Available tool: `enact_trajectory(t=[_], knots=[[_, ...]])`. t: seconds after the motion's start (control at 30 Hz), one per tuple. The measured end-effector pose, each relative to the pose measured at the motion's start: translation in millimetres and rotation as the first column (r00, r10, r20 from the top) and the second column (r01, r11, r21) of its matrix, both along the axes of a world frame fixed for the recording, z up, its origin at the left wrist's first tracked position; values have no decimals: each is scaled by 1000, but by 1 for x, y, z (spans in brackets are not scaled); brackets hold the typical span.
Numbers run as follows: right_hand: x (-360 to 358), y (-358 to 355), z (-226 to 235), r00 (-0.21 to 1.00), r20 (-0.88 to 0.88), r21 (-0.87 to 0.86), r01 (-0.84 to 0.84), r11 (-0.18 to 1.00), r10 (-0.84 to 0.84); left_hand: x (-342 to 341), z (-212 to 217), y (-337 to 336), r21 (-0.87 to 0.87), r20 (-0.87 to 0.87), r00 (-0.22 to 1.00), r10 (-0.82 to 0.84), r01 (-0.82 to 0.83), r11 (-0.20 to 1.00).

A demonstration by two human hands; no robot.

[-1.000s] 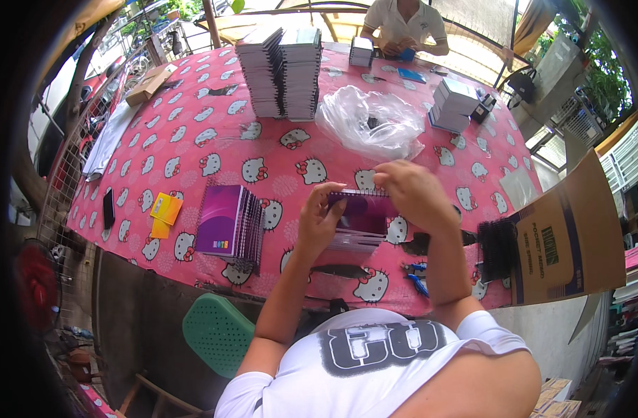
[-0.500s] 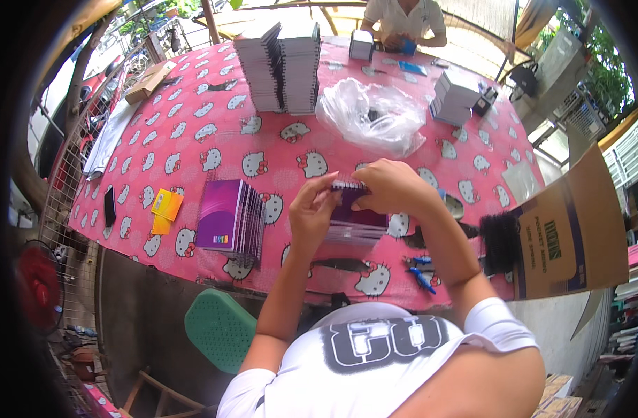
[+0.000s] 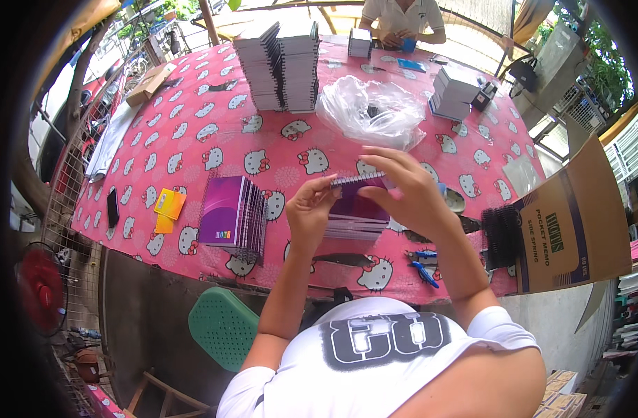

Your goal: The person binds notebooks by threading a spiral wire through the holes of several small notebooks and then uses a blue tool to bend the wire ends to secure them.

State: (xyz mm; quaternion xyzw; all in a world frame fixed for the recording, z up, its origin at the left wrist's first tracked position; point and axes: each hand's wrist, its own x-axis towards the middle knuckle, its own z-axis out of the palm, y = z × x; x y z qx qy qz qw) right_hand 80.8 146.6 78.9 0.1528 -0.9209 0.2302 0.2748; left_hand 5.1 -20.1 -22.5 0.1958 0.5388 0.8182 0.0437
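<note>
A purple spiral notebook (image 3: 356,202) lies on top of a low stack of notebooks, its coil along the far edge. My left hand (image 3: 310,210) is closed on the coil's left end, thumb and fingertips pinched together. Over the notebook's right side hovers my right hand (image 3: 411,191), its thumb and fingers spread; whether the thumb touches the cover I cannot tell. To the left stands another stack of purple notebooks (image 3: 223,210) with coils showing. Blue-handled pliers (image 3: 425,268) rest near the table edge, right of the stack.
A crumpled clear plastic bag (image 3: 371,115) lies beyond my hands. Tall stacks of spiral notebooks (image 3: 298,70) rise at the back. A cardboard box (image 3: 559,219) with black coils (image 3: 501,235) stands at right. Yellow packets (image 3: 168,205) and a phone (image 3: 112,207) lie left. Across the table sits another person (image 3: 404,21).
My right hand has opened and lifted off the notebook's coil, its fingers now spread. My left hand stays at the coil's left end.
</note>
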Motion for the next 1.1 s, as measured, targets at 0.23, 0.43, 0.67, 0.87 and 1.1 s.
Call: enact_trajectory(t=[0.23, 0.43, 0.67, 0.87, 1.1], knots=[[147, 36, -147, 828, 403, 148, 361, 921, -389, -17, 20, 18, 67, -139, 988, -65, 75, 995], [169, 36, -177, 804, 412, -43, 487, 872, -429, 19, 24, 4, -210, -735, 675, 54, -303, 930], [102, -18, -64, 980, 91, -286, 194, 938, -175, 47, 0, 11, -277, -558, 820, 123, -325, 904], [81, -19, -66, 986, 137, -247, 124, 961, -92, 51, -6, 7, -217, -525, 844, 108, -256, 942], [79, -12, -84, 696, 249, -937, 350, -14, 673, 41, 18, -8, -101, -684, 716, 141, -285, 953]])
